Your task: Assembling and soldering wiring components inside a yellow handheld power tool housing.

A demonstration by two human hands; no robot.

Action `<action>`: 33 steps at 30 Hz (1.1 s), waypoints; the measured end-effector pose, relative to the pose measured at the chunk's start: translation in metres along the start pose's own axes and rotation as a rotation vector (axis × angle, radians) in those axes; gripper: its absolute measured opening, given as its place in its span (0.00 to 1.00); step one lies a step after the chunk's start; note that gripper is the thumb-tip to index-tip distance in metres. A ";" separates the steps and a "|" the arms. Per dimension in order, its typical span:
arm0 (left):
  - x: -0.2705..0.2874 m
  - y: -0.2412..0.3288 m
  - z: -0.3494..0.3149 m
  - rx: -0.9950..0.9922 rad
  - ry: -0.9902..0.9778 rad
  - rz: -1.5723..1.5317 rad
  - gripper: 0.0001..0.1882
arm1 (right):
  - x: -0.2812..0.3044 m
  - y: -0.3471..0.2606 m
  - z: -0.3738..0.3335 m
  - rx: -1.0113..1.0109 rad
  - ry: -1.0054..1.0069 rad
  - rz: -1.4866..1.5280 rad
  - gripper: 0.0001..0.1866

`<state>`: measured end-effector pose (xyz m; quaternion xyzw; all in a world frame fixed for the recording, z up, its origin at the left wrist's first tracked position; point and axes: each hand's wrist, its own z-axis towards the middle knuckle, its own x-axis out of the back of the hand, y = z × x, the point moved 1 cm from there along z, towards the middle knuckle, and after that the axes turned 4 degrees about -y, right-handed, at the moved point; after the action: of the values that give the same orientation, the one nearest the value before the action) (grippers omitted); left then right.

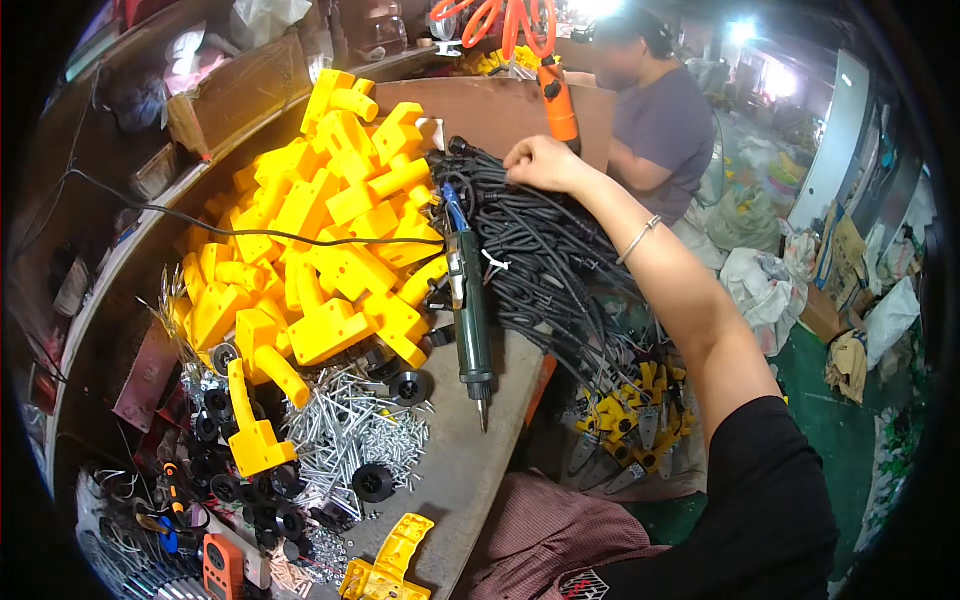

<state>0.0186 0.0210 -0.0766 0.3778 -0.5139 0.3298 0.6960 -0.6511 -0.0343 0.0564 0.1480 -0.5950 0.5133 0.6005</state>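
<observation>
My right hand [545,164] reaches to the far end of a thick bundle of black cables [540,245]. Its fingers are curled closed at the cables' upper ends, apparently on a black cable, though the fingertips are partly hidden. My left hand is out of the picture. Left of the bundle lies a dark green electric screwdriver [470,320], its bit pointing toward me. Beside it rises a large heap of yellow plastic tool housings [330,230]. One open yellow half shell [392,560] rests near the table's front edge.
Silver screws [350,430] and black round parts [373,483] lie before the heap. An orange tool [558,102] hangs from a coiled hose. Yellow-and-black assemblies [640,420] sit below the table at right. Another person [660,130] sits beyond the board.
</observation>
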 end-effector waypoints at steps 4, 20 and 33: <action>0.002 0.002 0.002 -0.007 0.027 -0.007 0.50 | 0.001 0.006 0.016 -0.017 0.107 -0.080 0.17; 0.041 0.040 0.025 -0.135 0.191 -0.210 0.35 | 0.003 -0.117 -0.068 0.209 0.413 0.546 0.19; 0.009 0.114 0.031 -0.292 -0.304 -0.841 0.16 | -0.063 -0.192 -0.216 0.236 -0.007 1.131 0.18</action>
<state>-0.0903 0.0513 -0.0406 0.4953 -0.4532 -0.1158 0.7321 -0.3621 0.0262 0.0317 -0.1251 -0.5223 0.8169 0.2103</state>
